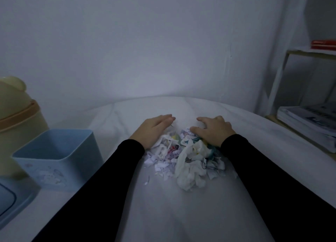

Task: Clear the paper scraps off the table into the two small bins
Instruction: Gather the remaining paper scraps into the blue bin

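We cup left hand (154, 128) and right hand (213, 130), grip released, around far side of paper scraps (183, 156) heaped mid-table (181, 214). Blue bin (60, 156) looks empty; clearing barely begun.

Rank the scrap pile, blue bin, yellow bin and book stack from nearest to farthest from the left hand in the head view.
From the left hand:
1. Scrap pile, touching it, to its right.
2. Blue bin, left.
3. Yellow bin, far left, behind the blue one.
4. Book stack, far right.

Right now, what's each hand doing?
Left hand: open, flat against the paper scraps, gripping nothing.
Right hand: open, fingers curled on the pile.
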A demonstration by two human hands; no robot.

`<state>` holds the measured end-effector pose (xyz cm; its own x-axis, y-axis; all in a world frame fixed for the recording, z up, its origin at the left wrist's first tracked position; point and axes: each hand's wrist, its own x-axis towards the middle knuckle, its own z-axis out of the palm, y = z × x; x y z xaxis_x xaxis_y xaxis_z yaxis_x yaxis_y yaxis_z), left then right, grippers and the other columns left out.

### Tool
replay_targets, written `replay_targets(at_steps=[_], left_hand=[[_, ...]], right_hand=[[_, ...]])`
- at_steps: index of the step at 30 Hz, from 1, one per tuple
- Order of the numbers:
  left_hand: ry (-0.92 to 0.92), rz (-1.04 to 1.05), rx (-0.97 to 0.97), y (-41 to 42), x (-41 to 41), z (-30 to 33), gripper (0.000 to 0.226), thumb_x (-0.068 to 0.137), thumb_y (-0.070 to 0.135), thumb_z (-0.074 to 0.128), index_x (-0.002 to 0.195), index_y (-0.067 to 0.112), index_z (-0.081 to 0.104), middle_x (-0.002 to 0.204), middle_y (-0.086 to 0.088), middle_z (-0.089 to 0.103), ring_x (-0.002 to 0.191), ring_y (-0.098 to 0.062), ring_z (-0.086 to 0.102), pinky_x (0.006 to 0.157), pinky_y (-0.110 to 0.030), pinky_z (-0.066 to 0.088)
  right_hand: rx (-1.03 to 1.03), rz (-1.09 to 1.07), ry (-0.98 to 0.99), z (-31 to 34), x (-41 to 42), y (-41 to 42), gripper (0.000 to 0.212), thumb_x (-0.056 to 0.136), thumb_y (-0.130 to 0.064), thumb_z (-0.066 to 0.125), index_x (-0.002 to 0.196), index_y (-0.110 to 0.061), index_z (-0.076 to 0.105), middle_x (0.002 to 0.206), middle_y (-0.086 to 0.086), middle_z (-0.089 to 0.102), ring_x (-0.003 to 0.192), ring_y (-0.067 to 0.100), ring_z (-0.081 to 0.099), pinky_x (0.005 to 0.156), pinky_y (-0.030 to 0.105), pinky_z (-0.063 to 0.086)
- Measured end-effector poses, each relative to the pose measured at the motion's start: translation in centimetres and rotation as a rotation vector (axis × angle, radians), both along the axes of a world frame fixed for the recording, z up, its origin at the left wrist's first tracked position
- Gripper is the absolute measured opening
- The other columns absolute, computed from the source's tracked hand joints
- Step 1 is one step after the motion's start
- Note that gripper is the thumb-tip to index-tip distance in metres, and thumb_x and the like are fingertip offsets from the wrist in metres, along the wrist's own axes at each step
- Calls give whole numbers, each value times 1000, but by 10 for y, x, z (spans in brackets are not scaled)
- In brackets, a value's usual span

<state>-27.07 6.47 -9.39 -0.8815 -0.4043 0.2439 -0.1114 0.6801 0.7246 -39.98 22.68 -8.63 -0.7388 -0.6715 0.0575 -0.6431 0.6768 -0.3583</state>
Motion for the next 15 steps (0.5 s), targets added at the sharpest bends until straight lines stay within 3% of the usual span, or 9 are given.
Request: replay_targets(at_steps=[5, 10, 13, 15], left_hand=[[-160, 51, -112, 6, 2, 1, 54, 91, 60, 35, 111, 24, 71, 121, 2, 66, 110, -13, 58, 100, -30, 40], [-73, 84, -174, 18, 19, 5, 51, 80, 55, 44, 89, 15, 74, 70, 0, 65, 66, -15, 55, 68, -30, 43], [9, 80, -103, 27, 33, 3, 49, 79, 58, 46, 94, 20, 73, 89, 6, 73, 86, -9, 64, 86, -33, 50], [62, 80, -175, 37, 45, 4, 57, 78, 66, 42, 110, 27, 68, 113, 10, 67, 108, -4, 58, 100, -29, 43]], right_hand=[[-129, -24, 22, 0, -1, -2, 50, 92, -51, 44, 134, -24, 51, 133, 5, 56, 127, 27, 42, 105, 39, 32], [-131, 49, -16, 1, 2, -5, 46, 89, -48, 52, 125, -19, 61, 128, 2, 61, 117, 24, 54, 102, 37, 42], [-108, 131, -75, 10, 8, -5, 44, 91, -48, 51, 117, -17, 65, 123, 5, 64, 111, 22, 58, 95, 30, 45], [-46, 173, -102, 21, 14, -1, 48, 92, -53, 46, 116, -16, 66, 121, 6, 64, 109, 22, 58, 90, 29, 43]])
